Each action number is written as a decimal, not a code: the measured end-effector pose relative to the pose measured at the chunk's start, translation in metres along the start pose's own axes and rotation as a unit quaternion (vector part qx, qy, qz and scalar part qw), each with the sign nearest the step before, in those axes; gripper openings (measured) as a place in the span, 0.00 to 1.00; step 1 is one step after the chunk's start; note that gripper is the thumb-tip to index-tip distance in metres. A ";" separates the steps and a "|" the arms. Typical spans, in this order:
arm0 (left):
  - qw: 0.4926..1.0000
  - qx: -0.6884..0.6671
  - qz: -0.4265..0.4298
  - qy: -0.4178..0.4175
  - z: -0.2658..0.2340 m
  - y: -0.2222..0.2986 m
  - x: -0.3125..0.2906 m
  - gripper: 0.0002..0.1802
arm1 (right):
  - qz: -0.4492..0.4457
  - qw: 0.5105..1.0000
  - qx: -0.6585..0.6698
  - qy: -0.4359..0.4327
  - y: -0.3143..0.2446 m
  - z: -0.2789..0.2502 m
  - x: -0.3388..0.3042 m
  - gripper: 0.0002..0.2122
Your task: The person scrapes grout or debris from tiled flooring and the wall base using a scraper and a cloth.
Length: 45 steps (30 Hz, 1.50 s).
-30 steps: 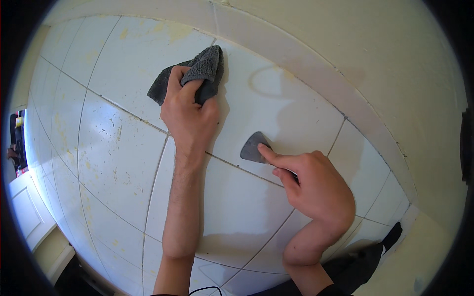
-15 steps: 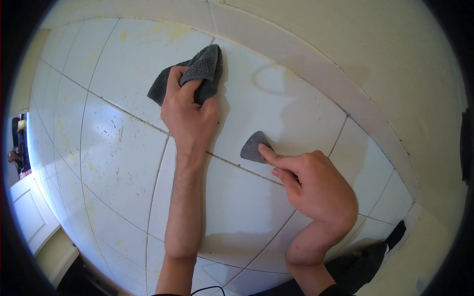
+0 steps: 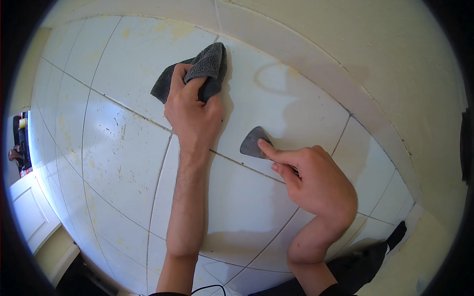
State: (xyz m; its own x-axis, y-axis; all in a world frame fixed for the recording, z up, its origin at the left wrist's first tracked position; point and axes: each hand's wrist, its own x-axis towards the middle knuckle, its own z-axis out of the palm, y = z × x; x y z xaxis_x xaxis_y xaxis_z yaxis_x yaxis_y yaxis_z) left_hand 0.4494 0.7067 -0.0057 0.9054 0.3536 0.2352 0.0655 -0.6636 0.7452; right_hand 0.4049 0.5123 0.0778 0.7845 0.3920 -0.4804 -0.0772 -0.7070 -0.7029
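My left hand [image 3: 194, 109] grips a bunched dark grey cloth [image 3: 210, 66] and presses it on the white floor tiles near the skirting. Its fingers are partly tucked into the folds. In my right hand [image 3: 313, 175] is a scraper [image 3: 255, 143] with a grey, fan-shaped metal blade. The forefinger lies stretched along the blade, while the other fingers curl round the handle, which is mostly hidden. The blade is over the tile just above a dark grout line; whether it touches cannot be made out.
Tiled skirting [image 3: 296, 49] curves along the far and right side below a cream wall [image 3: 405, 59]. Yellowish stains [image 3: 180, 30] and dark flecks [image 3: 118, 143] mark the tiles at left. A white door [image 3: 32, 202] stands far left. A dark-clothed leg [image 3: 345, 261] lies lower right; a thin black cable [image 3: 210, 287] shows below.
The view has shifted slightly. The scraper blade sits a little higher in the picture, slightly turned. My left hand keeps its hold on the cloth, nearly unmoved against the tiles.
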 end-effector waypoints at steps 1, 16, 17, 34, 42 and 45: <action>1.000 0.000 0.000 0.000 -0.001 0.001 -0.001 0.15 | -0.005 1.000 0.008 0.001 0.001 0.000 0.000 0.18; 0.997 0.018 0.058 0.041 0.003 -0.004 0.002 0.14 | -0.003 1.000 0.006 0.022 0.006 -0.004 -0.002 0.18; 0.998 0.010 0.042 0.036 0.004 -0.003 0.001 0.14 | 0.004 1.000 0.003 0.018 0.007 -0.005 -0.003 0.18; 0.998 0.006 0.046 0.036 0.002 -0.008 0.002 0.14 | 0.026 0.999 -0.014 0.020 -0.001 -0.008 -0.002 0.17; 0.999 0.016 0.035 0.032 0.002 -0.005 0.002 0.14 | 0.052 0.998 -0.026 0.014 -0.005 -0.009 -0.001 0.16; 0.999 0.005 0.036 0.038 0.002 -0.005 0.001 0.14 | 0.056 0.998 -0.024 0.005 -0.003 -0.009 0.000 0.17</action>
State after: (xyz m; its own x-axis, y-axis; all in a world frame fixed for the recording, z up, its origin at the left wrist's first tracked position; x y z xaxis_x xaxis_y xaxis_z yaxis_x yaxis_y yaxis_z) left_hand 0.4507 0.7088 -0.0110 0.8734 0.3532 0.3354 0.0059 -0.6963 0.7177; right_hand 0.4109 0.5089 0.0850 0.7791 0.3035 -0.5485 -0.1353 -0.7728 -0.6200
